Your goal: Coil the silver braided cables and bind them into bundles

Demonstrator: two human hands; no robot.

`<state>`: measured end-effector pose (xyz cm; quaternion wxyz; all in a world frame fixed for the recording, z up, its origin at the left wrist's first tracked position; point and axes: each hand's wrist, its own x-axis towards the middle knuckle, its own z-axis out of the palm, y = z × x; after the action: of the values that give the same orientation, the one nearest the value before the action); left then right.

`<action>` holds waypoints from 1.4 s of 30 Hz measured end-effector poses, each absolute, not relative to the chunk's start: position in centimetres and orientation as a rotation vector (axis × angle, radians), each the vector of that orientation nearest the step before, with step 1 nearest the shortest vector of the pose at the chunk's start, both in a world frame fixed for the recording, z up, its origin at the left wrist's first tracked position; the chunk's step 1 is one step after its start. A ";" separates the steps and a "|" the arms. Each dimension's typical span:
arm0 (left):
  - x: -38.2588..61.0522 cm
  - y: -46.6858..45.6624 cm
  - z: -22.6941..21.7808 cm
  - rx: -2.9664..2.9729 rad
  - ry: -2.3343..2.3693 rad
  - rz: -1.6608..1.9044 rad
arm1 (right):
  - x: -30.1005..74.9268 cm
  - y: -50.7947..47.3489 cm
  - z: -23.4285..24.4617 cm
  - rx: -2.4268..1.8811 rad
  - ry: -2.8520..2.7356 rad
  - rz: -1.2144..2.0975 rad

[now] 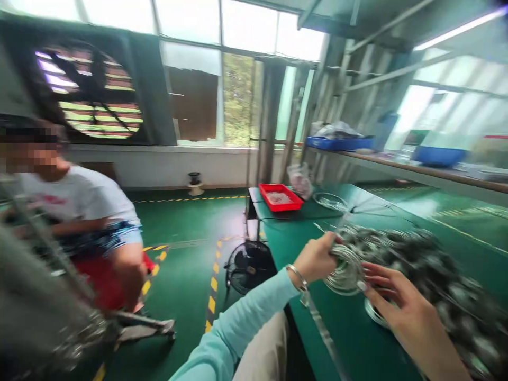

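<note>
A ring-shaped coil of pale, silvery cable (344, 275) is held over the green tabletop by my left hand (317, 259), whose fingers are closed on its upper left side. My right hand (405, 301) is at the coil's right edge, with thumb and fingers apart; whether the fingertips press on it I cannot tell. Below the right hand, partly covered by it, another pale coil (375, 313) lies on the table. A large heap of similar coils (432, 270) spreads behind and to the right, blurred.
The green table (337, 338) bears a red tray (280, 198), a plastic bag (300, 181) and a loose coil (330, 201). A shelf (400, 163) with blue bins runs above. A black floor fan (250, 267) stands left of the table. Another person (87, 206) sits further left.
</note>
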<state>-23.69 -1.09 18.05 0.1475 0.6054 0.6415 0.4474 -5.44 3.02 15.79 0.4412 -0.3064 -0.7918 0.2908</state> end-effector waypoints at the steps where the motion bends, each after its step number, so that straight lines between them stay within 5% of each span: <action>1: -22.9 0.0 18.1 1.788 1.750 1.260 | -3.9 2.5 16.3 -0.833 -1.980 0.757; 8: -17.3 5.0 16.7 1.959 1.397 1.112 | 0.6 1.9 17.0 -1.031 -1.875 0.655; 17: -14.5 5.3 15.9 2.097 1.540 0.844 | 0.7 1.9 16.0 -1.480 -1.960 0.185; 30: -17.1 5.3 16.0 2.009 1.495 1.032 | -1.3 2.3 15.7 -1.041 -1.730 1.259; 37: -17.4 3.7 17.0 2.159 1.647 0.817 | -2.5 4.0 19.0 -1.126 -2.015 1.044; 42: -18.4 3.7 17.3 2.158 1.715 0.826 | -3.8 4.2 18.9 -1.048 -1.749 1.252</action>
<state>-18.39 3.70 17.33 0.1314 0.7434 0.5908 0.2846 -3.77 4.19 18.90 0.3661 -0.4075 -0.6803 0.4869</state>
